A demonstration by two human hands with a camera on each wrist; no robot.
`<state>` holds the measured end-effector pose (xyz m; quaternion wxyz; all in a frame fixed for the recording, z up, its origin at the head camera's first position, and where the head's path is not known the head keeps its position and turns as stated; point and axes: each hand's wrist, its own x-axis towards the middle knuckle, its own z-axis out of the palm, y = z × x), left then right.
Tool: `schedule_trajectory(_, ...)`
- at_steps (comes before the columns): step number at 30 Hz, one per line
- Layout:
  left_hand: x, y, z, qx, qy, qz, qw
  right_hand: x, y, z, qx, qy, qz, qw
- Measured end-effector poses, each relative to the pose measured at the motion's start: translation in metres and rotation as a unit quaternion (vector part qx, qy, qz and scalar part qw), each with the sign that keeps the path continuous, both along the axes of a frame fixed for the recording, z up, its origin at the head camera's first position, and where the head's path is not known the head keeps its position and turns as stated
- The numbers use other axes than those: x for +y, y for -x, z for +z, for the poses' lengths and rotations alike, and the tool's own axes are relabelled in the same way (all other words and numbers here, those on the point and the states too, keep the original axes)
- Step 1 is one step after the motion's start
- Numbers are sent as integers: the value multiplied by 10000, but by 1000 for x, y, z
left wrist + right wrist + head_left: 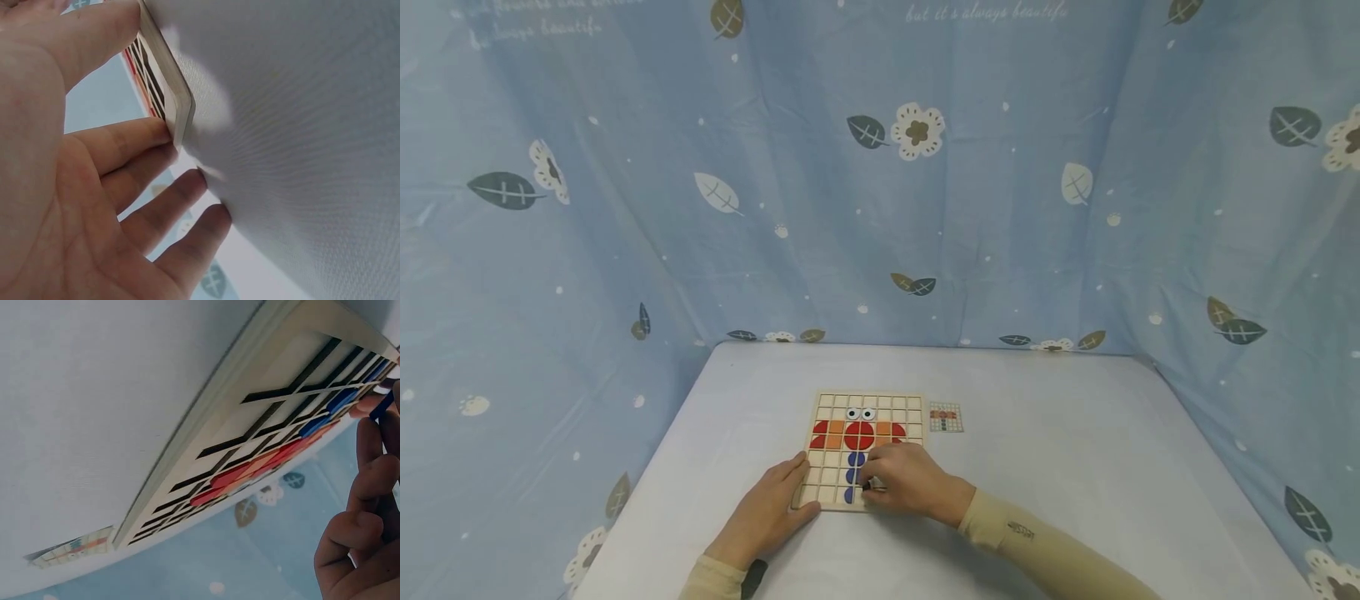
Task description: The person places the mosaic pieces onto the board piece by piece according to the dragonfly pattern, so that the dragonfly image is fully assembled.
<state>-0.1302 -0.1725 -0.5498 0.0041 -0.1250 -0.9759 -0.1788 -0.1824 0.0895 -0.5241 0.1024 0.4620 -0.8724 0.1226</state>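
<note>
A square wooden grid board lies on the table, holding red rounded pieces, orange squares, two eye pieces and a column of blue rounded pieces. My left hand rests at the board's near left corner, thumb against the near edge and fingers along the left side; in the left wrist view its fingers look extended and spread. Over the lower part of the grid, my right hand pinches a small blue piece, whose exact shape is partly hidden by the fingers.
A small pattern card lies just right of the board, printed with a similar coloured figure on a grid. White cloth covers the table. A blue curtain with leaves and flowers surrounds the back and sides.
</note>
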Motion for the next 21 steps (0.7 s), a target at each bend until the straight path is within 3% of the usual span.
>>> schedule_trajectory(10, -1, -2, -1, 90, -27, -94, 9999, -12, 0, -2, -383, -175, 16, 9991)
schedule_trajectory(21, -1, -1, -1, 186, 17, -120, 9998, -15, -3, -6, -357, -386, -2, 9986)
